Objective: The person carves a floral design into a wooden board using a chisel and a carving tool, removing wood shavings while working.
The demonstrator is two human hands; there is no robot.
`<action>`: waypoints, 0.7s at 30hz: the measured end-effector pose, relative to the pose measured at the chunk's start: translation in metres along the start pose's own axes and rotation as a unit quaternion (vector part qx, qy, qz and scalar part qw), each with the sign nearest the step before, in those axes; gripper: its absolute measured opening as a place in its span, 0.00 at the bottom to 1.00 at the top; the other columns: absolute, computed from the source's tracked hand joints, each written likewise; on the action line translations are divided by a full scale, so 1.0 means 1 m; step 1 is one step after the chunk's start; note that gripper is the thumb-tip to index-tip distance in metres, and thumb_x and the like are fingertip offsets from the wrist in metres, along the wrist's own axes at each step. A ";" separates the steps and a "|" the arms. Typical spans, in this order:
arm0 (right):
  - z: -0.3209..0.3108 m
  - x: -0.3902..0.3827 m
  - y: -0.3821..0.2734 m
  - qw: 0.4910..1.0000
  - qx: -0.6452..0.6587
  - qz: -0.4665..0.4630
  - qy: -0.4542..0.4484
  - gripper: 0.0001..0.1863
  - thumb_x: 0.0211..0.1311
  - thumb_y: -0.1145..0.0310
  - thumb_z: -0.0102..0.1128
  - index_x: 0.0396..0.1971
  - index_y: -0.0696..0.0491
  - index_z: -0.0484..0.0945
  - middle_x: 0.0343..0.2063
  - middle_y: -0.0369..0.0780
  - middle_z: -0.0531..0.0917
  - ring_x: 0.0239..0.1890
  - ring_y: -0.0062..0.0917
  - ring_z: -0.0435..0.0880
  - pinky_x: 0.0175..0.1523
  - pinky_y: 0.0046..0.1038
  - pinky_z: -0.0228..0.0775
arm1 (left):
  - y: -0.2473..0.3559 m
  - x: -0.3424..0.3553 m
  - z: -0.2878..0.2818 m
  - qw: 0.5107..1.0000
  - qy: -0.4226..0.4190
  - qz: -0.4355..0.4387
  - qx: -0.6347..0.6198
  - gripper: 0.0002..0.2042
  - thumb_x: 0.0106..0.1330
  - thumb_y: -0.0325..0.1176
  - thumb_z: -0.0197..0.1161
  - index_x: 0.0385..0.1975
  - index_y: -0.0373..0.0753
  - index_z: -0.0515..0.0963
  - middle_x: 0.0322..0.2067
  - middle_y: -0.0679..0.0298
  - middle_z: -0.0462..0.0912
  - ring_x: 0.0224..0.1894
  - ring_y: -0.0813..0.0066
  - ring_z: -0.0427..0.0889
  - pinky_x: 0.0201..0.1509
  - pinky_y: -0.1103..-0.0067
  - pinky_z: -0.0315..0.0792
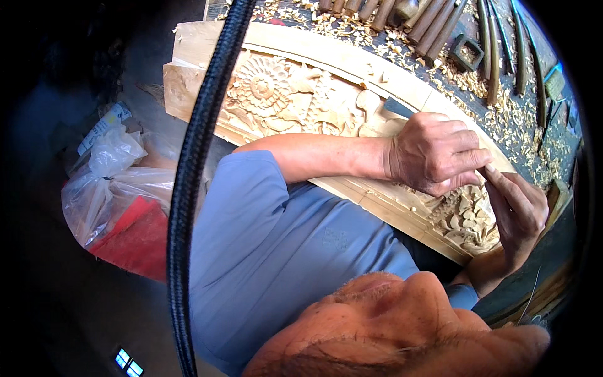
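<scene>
You work at a dark workbench point(553, 135) whose top is strewn with pale wood shavings point(521, 119), thickest toward its far edge, where a row of wooden-handled tools point(433, 19) lies side by side near the far right corner. To your left the floor point(56, 295) falls into deep shadow, and there a crumpled clear plastic bag point(107, 182) sits against something flat and red point(135, 242). Daylight falls strongly on the bench from above, while the room beyond its left edge is dim.
</scene>
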State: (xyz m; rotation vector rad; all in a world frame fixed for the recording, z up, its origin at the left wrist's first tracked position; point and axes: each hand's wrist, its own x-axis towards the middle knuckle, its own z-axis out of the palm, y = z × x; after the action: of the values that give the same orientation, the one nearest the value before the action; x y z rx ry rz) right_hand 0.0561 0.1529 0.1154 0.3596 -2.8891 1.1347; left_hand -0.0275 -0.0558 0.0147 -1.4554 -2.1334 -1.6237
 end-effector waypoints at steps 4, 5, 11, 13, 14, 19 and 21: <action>-0.012 -0.005 0.000 1.000 -0.015 -0.001 -0.005 0.20 0.49 0.87 0.77 0.45 0.65 0.90 0.25 0.47 0.87 0.25 0.31 0.88 0.30 0.29 0.75 | -0.005 -0.001 0.011 0.998 0.003 0.041 -0.045 0.31 0.57 0.45 0.79 0.61 0.40 0.84 0.42 0.64 0.88 0.38 0.65 0.88 0.38 0.70 0.80; -0.012 -0.009 0.002 1.000 -0.010 0.006 -0.005 0.20 0.49 0.87 0.77 0.46 0.65 0.90 0.25 0.47 0.87 0.25 0.31 0.88 0.30 0.28 0.75 | -0.005 0.000 0.010 0.998 -0.011 0.047 -0.047 0.33 0.56 0.47 0.79 0.63 0.41 0.82 0.42 0.64 0.88 0.38 0.65 0.88 0.39 0.70 0.81; -0.014 -0.018 -0.005 0.999 -0.001 0.047 -0.018 0.19 0.52 0.89 0.76 0.47 0.66 0.89 0.26 0.49 0.87 0.27 0.32 0.90 0.32 0.28 0.77 | -0.007 0.000 0.013 0.995 -0.052 0.055 -0.067 0.33 0.57 0.52 0.78 0.62 0.44 0.83 0.40 0.64 0.87 0.38 0.65 0.88 0.38 0.71 0.81; -0.015 -0.017 -0.005 0.998 0.007 0.055 -0.020 0.19 0.52 0.88 0.76 0.47 0.66 0.89 0.27 0.49 0.88 0.28 0.32 0.90 0.33 0.28 0.78 | -0.008 0.000 0.013 0.995 -0.052 0.051 -0.070 0.31 0.59 0.54 0.77 0.61 0.44 0.83 0.40 0.65 0.87 0.38 0.65 0.88 0.37 0.71 0.81; -0.014 -0.017 -0.005 0.998 0.012 0.057 -0.017 0.19 0.53 0.88 0.76 0.47 0.66 0.89 0.28 0.49 0.88 0.28 0.32 0.90 0.33 0.28 0.78 | -0.007 0.000 0.013 0.995 -0.051 0.049 -0.072 0.31 0.60 0.55 0.76 0.60 0.44 0.84 0.40 0.65 0.87 0.38 0.65 0.88 0.37 0.71 0.81; -0.011 -0.006 0.000 0.998 0.022 0.035 -0.041 0.19 0.53 0.88 0.76 0.48 0.65 0.89 0.30 0.49 0.90 0.29 0.32 0.91 0.33 0.28 0.79 | -0.006 0.005 0.005 0.998 -0.048 0.008 -0.027 0.27 0.66 0.59 0.71 0.54 0.44 0.85 0.34 0.67 0.85 0.34 0.67 0.87 0.35 0.71 0.80; 0.003 -0.013 0.019 0.998 0.051 0.025 0.001 0.19 0.54 0.85 0.77 0.48 0.64 0.90 0.29 0.47 0.89 0.29 0.30 0.91 0.32 0.28 0.77 | -0.008 0.007 0.010 1.000 -0.013 0.001 -0.013 0.26 0.68 0.61 0.70 0.49 0.44 0.86 0.30 0.67 0.83 0.31 0.67 0.86 0.32 0.72 0.78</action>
State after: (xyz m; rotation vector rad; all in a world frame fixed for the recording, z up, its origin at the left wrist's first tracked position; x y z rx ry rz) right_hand 0.0652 0.1673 0.0988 0.2902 -2.8601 1.2923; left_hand -0.0325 -0.0436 0.0093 -1.4928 -2.1307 -1.6478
